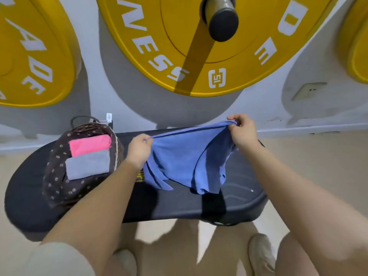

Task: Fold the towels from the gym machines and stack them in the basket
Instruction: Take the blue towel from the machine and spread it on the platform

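A blue towel (179, 158) hangs stretched between my hands above a black padded bench (235, 202). My left hand (139, 150) pinches its upper left corner. My right hand (242, 130) pinches the upper right corner, slightly higher and further back. The towel's lower edge droops in loose folds onto the bench. Left of my left hand stands a dark wicker basket (59, 180) with a flowered lining. Inside it lie a folded pink towel (90, 145) and a folded grey towel (88, 166), side by side.
Large yellow weight plates (249, 62) hang on a wall bar (221, 18) just behind the bench. A wall socket (307, 91) sits at the right. Beige floor surrounds the bench, and my shoes (260, 253) show below its front edge.
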A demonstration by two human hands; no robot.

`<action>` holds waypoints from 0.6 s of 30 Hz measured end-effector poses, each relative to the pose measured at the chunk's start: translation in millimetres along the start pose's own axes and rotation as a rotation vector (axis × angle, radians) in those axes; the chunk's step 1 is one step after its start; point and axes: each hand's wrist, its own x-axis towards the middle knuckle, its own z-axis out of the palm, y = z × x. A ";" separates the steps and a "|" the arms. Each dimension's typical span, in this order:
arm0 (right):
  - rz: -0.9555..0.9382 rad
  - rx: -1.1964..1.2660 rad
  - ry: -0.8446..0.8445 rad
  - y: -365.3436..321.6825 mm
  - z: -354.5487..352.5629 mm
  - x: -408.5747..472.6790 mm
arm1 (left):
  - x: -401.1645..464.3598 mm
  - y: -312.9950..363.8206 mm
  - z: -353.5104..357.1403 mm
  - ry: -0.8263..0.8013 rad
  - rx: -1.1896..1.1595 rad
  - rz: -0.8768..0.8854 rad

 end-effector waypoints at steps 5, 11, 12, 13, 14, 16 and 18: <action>-0.135 0.190 0.190 -44.4 -38.2 6.5 | 3.9 86.0 -20.3 0.107 -0.344 0.109; -0.393 0.069 0.225 -46.8 -72.5 -9.6 | -20.7 81.4 -33.8 0.173 -0.069 0.397; -0.448 -0.085 0.169 -35.5 -73.3 -11.7 | -21.1 65.2 -32.6 0.185 0.083 0.440; -0.504 -0.271 0.089 -20.9 -72.4 -12.4 | -20.9 47.8 -29.5 0.190 0.214 0.488; -0.551 -0.438 -0.015 -4.2 -69.2 -12.3 | -22.2 31.1 -24.6 0.179 0.330 0.525; -0.569 -0.649 -0.239 30.3 -57.8 -15.2 | -29.7 0.0 -12.4 0.105 0.549 0.549; -0.476 -0.809 -0.418 63.6 -41.1 -22.2 | -36.2 -30.2 0.9 -0.017 0.732 0.547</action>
